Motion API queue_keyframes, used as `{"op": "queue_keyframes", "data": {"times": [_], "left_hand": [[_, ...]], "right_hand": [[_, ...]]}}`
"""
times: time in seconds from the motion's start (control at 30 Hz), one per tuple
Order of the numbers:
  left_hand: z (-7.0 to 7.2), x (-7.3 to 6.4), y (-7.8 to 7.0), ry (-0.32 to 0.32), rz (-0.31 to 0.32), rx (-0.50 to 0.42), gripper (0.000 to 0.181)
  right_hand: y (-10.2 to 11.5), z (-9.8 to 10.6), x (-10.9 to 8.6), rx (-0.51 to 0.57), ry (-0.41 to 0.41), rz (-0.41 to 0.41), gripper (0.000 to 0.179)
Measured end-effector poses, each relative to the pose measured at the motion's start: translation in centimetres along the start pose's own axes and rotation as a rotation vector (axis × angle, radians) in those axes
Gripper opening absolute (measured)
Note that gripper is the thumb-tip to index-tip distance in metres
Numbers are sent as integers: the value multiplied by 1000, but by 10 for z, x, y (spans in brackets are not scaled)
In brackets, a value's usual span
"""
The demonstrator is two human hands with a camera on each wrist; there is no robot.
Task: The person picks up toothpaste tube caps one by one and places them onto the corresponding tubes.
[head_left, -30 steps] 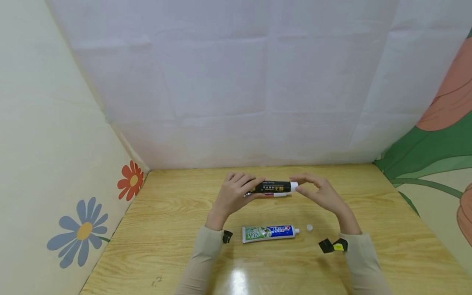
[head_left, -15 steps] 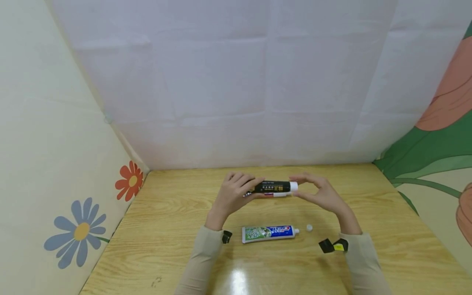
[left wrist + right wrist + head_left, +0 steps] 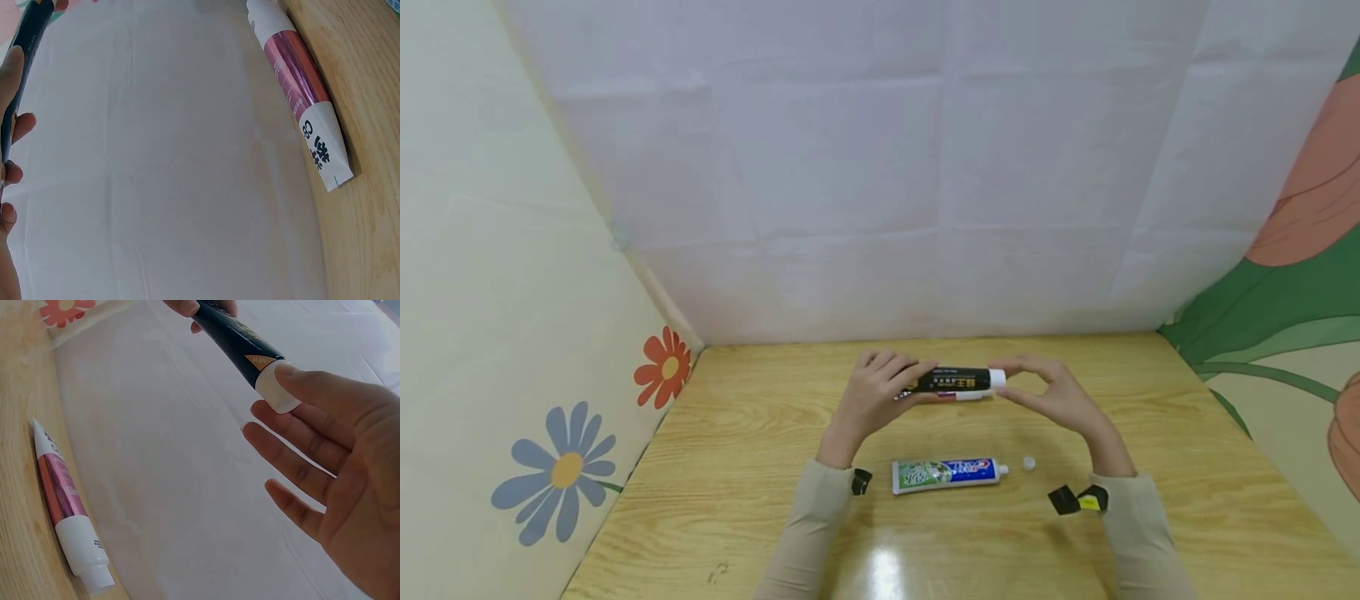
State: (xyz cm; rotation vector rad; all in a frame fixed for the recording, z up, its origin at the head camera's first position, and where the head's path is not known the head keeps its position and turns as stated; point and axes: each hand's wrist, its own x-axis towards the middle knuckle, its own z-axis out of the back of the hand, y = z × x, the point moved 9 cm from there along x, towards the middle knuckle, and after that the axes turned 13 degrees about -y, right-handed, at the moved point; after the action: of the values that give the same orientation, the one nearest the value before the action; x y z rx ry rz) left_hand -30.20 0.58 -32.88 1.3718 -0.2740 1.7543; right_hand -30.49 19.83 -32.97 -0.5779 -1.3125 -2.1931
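My left hand [image 3: 874, 395] grips the body of a black toothpaste tube [image 3: 958, 380], held level above the table. At the tube's right end, my right hand [image 3: 1063, 400] pinches its white cap [image 3: 278, 387] between thumb and index finger, the other fingers spread loosely. Behind and below the black tube lies a white and pink toothpaste tube [image 3: 300, 81], mostly covered by it in the head view; its white cap is on. Nearer to me rests a green and blue toothpaste tube [image 3: 947, 475] with its nozzle bare, pointing right.
A small white cap [image 3: 1029, 463] lies on the wooden table [image 3: 737, 500], just right of the green and blue tube's nozzle. White cloth [image 3: 850, 208] hangs behind the table. Flower-printed panels [image 3: 497, 292] stand at both sides.
My right thumb and index finger have shifted slightly around the cap, and the black tube has rolled a little, its lettering turned. Everything on the table stays put.
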Motion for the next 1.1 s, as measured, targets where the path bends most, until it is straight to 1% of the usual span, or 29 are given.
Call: {"op": "queue_keyframes", "data": {"times": [0.23, 0.43, 0.67, 0.93, 1.0, 1.1], "left_hand": [[1, -1, 0, -5, -1, -5, 50], [2, -1, 0, -5, -6, -6, 51], [1, -2, 2, 3, 4, -18, 51], [2, -3, 1, 1, -4, -12, 53], [2, -2, -1, -2, -16, -17, 52], [1, -1, -6, -5, -44, -23, 51]], "right_hand": [[0, -1, 0, 7, -1, -3, 30], [-1, -2, 0, -30, 6, -20, 22], [-33, -6, -1, -69, -1, -45, 17], [-39, -9, 0, -71, 18, -36, 13], [-39, -9, -1, -73, 13, -23, 15], [-40, -6, -1, -74, -15, -4, 19]]}}
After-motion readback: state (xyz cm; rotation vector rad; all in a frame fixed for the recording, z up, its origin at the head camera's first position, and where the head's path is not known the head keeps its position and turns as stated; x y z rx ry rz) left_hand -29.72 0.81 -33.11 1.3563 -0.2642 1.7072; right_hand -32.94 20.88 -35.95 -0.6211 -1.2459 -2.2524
